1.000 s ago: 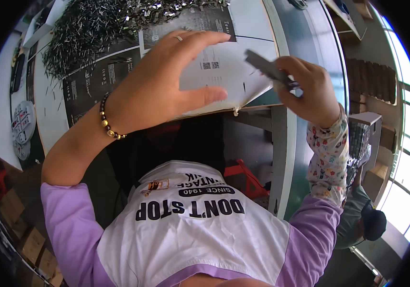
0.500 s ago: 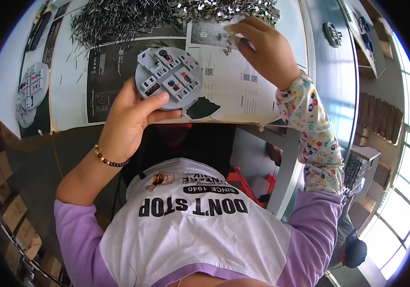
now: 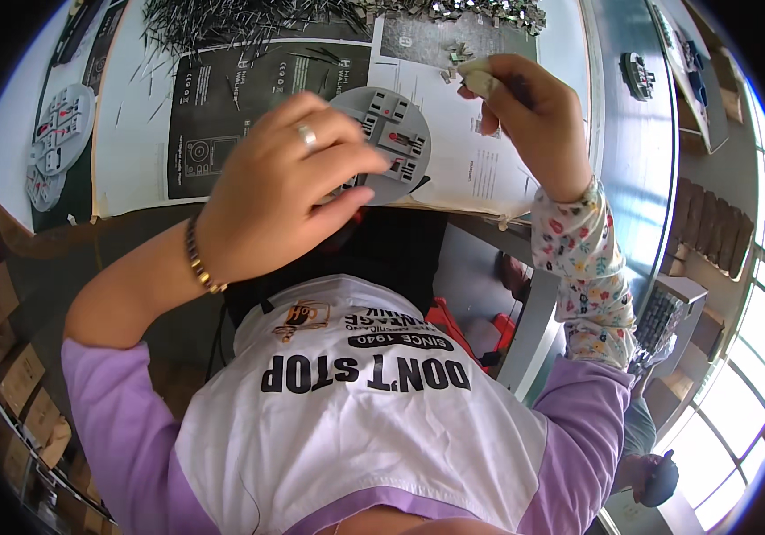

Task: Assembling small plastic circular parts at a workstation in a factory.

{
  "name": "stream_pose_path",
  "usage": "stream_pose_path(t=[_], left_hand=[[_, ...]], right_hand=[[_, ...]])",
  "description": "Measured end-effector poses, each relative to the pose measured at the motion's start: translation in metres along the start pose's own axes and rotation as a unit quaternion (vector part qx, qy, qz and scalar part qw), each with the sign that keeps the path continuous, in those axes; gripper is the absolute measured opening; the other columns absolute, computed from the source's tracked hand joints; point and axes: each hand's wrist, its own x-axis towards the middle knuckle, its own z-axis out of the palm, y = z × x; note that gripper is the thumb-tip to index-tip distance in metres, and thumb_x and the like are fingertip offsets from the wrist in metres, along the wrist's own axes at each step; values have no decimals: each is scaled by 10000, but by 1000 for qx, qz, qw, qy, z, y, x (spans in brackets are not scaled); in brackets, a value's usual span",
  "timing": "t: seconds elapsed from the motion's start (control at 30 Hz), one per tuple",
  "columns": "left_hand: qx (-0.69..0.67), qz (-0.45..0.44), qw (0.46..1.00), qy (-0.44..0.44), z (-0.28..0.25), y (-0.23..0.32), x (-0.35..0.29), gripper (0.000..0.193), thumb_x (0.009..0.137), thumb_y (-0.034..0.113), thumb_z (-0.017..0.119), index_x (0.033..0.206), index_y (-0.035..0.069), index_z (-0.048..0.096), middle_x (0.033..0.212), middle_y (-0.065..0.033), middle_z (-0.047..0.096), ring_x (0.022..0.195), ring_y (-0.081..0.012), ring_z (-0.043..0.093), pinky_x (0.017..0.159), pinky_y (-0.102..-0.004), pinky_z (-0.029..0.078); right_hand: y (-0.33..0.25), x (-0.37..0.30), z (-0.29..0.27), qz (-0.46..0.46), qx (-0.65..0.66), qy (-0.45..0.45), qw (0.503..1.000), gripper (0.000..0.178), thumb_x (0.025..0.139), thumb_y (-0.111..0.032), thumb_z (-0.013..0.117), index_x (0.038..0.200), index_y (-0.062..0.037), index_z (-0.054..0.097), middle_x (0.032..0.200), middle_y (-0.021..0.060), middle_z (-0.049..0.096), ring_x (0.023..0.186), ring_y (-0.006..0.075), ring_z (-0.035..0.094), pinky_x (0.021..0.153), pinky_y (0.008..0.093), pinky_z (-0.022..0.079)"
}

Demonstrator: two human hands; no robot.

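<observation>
A round grey plastic plate [image 3: 413, 120] with rows of small slots and red and black parts lies at the table's near edge. My left hand [image 3: 280, 183], wearing a ring, reaches palm down over the plate's left side. Its thumb and index finger stand apart with nothing visible between them, and the hand hides part of the plate. To the right, my right hand [image 3: 529, 107] pinches thumb and fingertips together above the printed paper. A pale cover sits on a fingertip. Anything in the pinch is too small to make out. Small metal pieces [image 3: 458, 53] lie just beyond it.
A heap of thin dark strips [image 3: 222, 22] and a pile of shiny metal pieces [image 3: 489, 11] lie at the back. More grey plates [image 3: 63, 134] sit at the left, and another small assembly [image 3: 637, 76] on the bluish surface at right. Printed paper sheets [image 3: 266, 116] cover the table.
My left hand has let go of the plate's edge and turned over above it. The plate has shifted right and now lies at the edge. My right hand has moved slightly right and nearer, fingers pinched.
</observation>
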Motion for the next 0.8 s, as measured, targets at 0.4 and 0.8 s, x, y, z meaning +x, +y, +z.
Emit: stream_pose_path(t=[0.4,0.8], left_hand=[[-29,31,989,144,40,-28,37,156,762,60,757,908,79,705,930,-54,638,945,-276,571,857,-380,484],[-40,85,990,109,40,-38,48,176,746,126,797,797,83,634,871,-18,615,855,-245,540,777,-368,471]], right_hand=[[-25,-43,30,112,248,-121,955,202,895,69,604,1095,45,619,1026,112,720,729,156,671,655,288,559],[-23,-63,43,-165,-56,-45,984,384,715,76,670,1089,-2,630,1106,146,682,914,352,692,770,391,570]])
